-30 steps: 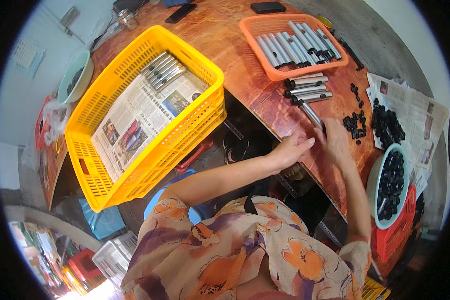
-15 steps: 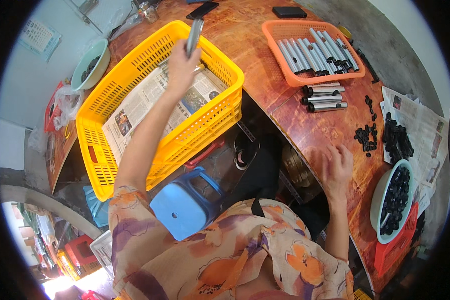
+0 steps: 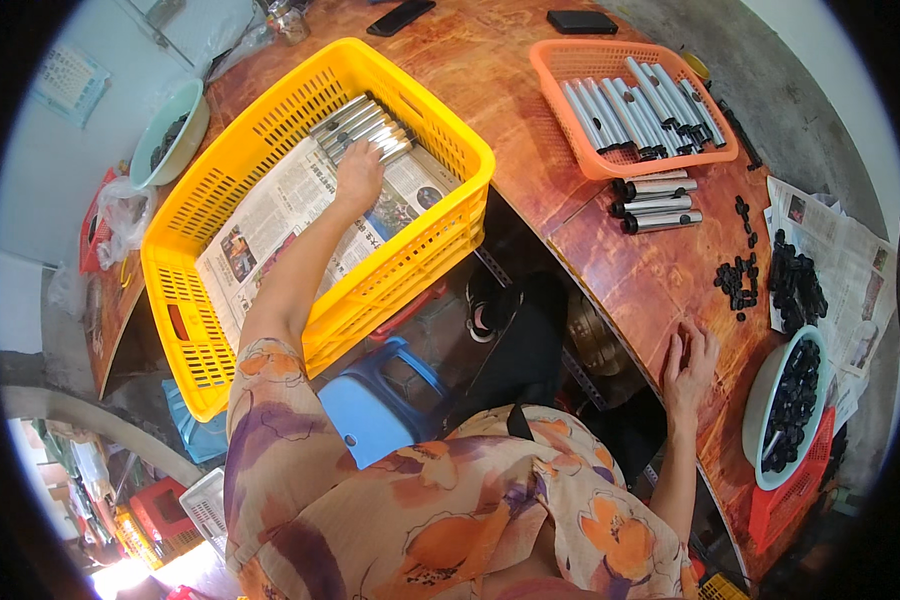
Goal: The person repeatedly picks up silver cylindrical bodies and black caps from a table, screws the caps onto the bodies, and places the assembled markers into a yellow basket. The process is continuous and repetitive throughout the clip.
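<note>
Inside the yellow plastic crate (image 3: 318,345), a row of silver metal tubes (image 3: 342,122) lies side by side on newspaper (image 3: 270,215). My left hand (image 3: 360,177) reaches down into the crate, its fingers closed on a metal tube (image 3: 398,150) at the near side of that row. The fingertips are partly hidden. My right hand (image 3: 692,365) rests near the table edge with loosely curled, parted fingers and nothing in them. Three tubes with black ends (image 3: 660,205) lie beyond it, in front of an orange basket (image 3: 570,150) holding more such tubes.
Small black parts (image 3: 738,283) and longer black pieces (image 3: 796,280) lie to the right. A pale green basin (image 3: 753,440) of black parts stands on a red basket (image 3: 795,500). A blue stool (image 3: 375,405) stands below the crate. A phone (image 3: 402,17) lies at the back.
My left hand has come down from above the crate, bringing the raised metal tube to the row on the newspaper. My right hand has moved slightly nearer to me.
</note>
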`<action>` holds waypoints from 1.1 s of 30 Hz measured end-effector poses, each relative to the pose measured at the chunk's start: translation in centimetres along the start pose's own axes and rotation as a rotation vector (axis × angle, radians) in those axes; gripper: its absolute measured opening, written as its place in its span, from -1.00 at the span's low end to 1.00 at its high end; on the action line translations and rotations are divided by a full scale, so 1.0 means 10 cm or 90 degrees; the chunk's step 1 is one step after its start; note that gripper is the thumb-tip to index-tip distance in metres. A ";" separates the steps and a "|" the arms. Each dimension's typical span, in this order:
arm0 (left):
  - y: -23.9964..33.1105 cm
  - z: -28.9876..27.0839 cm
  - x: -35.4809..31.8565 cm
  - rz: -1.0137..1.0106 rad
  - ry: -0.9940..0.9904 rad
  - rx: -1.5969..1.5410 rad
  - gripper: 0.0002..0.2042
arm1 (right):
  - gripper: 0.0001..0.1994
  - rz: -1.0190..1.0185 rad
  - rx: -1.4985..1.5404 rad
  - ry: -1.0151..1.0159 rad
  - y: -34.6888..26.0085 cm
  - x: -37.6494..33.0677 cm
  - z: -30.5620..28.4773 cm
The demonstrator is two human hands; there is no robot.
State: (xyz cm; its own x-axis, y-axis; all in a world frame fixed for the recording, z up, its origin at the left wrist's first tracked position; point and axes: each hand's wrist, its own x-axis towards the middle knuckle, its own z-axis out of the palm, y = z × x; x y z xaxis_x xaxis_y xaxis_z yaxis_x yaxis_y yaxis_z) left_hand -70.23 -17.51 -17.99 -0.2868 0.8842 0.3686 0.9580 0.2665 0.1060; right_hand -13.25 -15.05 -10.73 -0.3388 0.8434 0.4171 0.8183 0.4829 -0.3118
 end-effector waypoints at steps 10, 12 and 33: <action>-0.13 -0.09 0.04 -0.406 0.215 -0.224 -0.49 | -0.80 -0.011 -0.016 -0.006 -0.03 0.02 -0.01; -0.19 -0.10 0.05 -0.632 0.307 -0.408 -0.44 | -0.80 -0.008 0.001 0.002 -0.04 0.03 0.01; -0.82 0.25 0.18 -0.547 0.433 -0.772 -0.34 | -0.78 0.040 0.013 -0.010 0.04 0.00 0.07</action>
State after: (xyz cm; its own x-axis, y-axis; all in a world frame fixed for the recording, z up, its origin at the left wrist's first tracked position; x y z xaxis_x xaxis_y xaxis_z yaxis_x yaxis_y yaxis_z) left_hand -78.57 -17.15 -20.56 -0.9668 0.2344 0.1021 0.0633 -0.1674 0.9839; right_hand -13.25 -14.69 -11.42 -0.2943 0.8758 0.3825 0.8285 0.4334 -0.3548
